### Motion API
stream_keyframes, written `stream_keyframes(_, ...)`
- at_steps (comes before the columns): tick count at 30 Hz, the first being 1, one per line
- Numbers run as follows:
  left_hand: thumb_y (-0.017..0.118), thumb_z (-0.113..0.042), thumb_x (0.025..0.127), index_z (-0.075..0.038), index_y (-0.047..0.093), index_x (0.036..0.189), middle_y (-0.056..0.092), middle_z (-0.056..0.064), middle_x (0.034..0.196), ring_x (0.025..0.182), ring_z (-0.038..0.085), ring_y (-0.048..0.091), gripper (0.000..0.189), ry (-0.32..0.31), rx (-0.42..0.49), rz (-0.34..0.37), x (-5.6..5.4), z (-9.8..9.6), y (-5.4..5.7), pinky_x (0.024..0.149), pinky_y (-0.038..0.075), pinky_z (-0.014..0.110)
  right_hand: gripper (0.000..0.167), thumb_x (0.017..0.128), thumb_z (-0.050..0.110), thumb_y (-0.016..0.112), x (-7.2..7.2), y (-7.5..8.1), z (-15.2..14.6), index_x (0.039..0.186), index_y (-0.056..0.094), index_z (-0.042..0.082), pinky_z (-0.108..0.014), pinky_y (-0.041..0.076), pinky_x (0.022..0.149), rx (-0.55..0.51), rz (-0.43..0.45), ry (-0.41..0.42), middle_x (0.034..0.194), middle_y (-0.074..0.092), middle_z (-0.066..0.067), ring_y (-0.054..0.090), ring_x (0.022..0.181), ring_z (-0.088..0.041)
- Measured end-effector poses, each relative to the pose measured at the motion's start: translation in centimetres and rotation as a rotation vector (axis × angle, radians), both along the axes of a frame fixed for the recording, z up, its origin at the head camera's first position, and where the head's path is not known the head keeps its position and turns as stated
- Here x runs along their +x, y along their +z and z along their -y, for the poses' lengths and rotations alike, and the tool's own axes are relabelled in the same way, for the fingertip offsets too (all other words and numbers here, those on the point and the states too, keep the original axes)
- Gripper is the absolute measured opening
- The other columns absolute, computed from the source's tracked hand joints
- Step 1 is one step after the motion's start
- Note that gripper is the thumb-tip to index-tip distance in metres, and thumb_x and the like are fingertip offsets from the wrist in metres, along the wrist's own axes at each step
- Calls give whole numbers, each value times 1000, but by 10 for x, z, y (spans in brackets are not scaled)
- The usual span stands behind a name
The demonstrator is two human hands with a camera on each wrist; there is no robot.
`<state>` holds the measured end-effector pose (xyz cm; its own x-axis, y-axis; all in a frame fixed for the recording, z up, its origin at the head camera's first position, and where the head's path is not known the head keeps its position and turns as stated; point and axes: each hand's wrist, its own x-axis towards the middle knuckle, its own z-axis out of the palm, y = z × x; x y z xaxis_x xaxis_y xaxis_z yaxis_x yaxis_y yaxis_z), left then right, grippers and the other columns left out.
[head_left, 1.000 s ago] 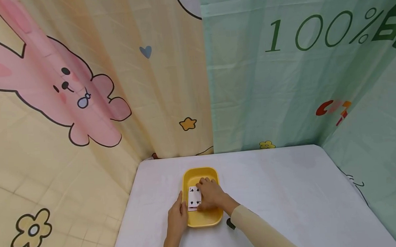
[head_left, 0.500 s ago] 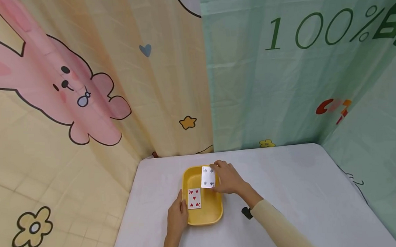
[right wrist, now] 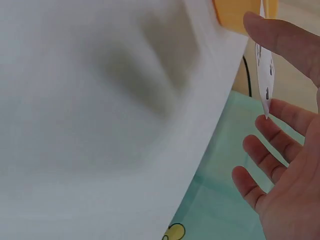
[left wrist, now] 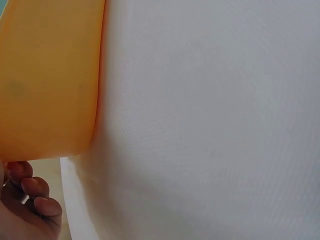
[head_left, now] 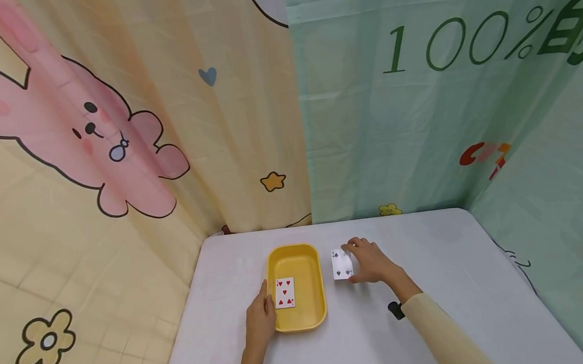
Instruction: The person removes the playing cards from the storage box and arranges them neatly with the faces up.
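My right hand (head_left: 371, 264) pinches a playing card (head_left: 342, 264), a spade, between thumb and fingertips, to the right of the yellow tray (head_left: 311, 325). In the right wrist view, the card (right wrist: 266, 75) is seen nearly edge-on between thumb and forefinger, held above the white table. A five of hearts (head_left: 284, 293) lies face up in the tray's left part. My left hand (head_left: 260, 319) holds the tray's left rim, its thumb by the hearts card. Curled fingers (left wrist: 35, 187) show at the tray's end (left wrist: 50, 100) in the left wrist view.
The white table (head_left: 423, 285) reaches back to a beige curtain (head_left: 250, 124) and a green curtain (head_left: 382, 129). A small black object (head_left: 396, 310) sits at my right wrist. The right hand's shadow falls on the tabletop.
My right hand has lifted the spade card from the tray and carried it right, over the table. The five of hearts beneath has come into view. The left hand has stayed at the tray.
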<state>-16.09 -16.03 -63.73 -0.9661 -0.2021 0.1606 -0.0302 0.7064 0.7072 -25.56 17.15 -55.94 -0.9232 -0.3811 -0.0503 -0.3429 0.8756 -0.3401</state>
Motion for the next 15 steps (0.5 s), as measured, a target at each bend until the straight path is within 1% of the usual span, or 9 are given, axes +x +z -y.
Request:
stream_keyframes(3, 57, -14, 106, -7, 49, 153, 72, 12, 120, 87, 13, 55, 48, 2, 3, -4, 2, 0, 1, 79, 53, 32, 88, 69, 40, 95, -1, -11, -3, 144, 58, 12, -58, 42, 107, -2, 53, -2, 141, 54, -12, 50, 129, -33)
stream_keyframes(4, 57, -14, 106, -7, 49, 153, 72, 12, 121, 87, 13, 55, 48, 2, 5, -4, 2, 0, 1, 79, 53, 32, 88, 68, 39, 96, -1, -15, -3, 143, 58, 12, -58, 42, 107, -6, 67, -7, 140, 54, -11, 50, 129, -32)
stream_keyframes(5, 57, -14, 105, -7, 49, 153, 72, 11, 119, 87, 13, 55, 49, 3, 7, -6, 3, 0, 1, 79, 52, 31, 89, 68, 39, 96, -2, -18, -3, 143, 58, 12, -58, 42, 108, -13, 83, -10, 140, 54, -11, 50, 129, -32)
stream_keyframes(8, 58, -13, 105, -8, 50, 153, 71, 9, 102, 83, 14, 53, 49, 8, 12, -8, 3, -1, 2, 75, 49, 30, 90, 67, 39, 97, -3, -28, -3, 143, 58, 12, -57, 41, 109, -34, 127, -19, 139, 55, -10, 50, 128, -32)
stream_keyframes(9, 58, -13, 104, -7, 50, 152, 71, 9, 99, 82, 14, 52, 49, 11, 11, -12, 3, -1, 2, 75, 49, 29, 90, 67, 40, 97, -4, -31, -3, 143, 58, 12, -57, 42, 109, -33, 134, -19, 139, 55, -10, 50, 128, -31)
stream_keyframes(12, 58, -13, 104, -7, 51, 152, 70, 8, 99, 82, 13, 52, 48, 18, 14, -6, 3, -2, 2, 75, 49, 29, 90, 66, 41, 97, -6, -39, -3, 143, 59, 14, -57, 42, 110, -24, 147, -25, 138, 56, -8, 50, 128, -30)
stream_keyframes(15, 57, -14, 105, -8, 50, 153, 69, 6, 97, 82, 13, 52, 49, 20, 18, 14, 2, -2, 2, 75, 48, 28, 88, 65, 40, 97, -7, -45, -3, 141, 60, 15, -58, 42, 110, -11, 155, -27, 137, 56, -8, 50, 127, -30)
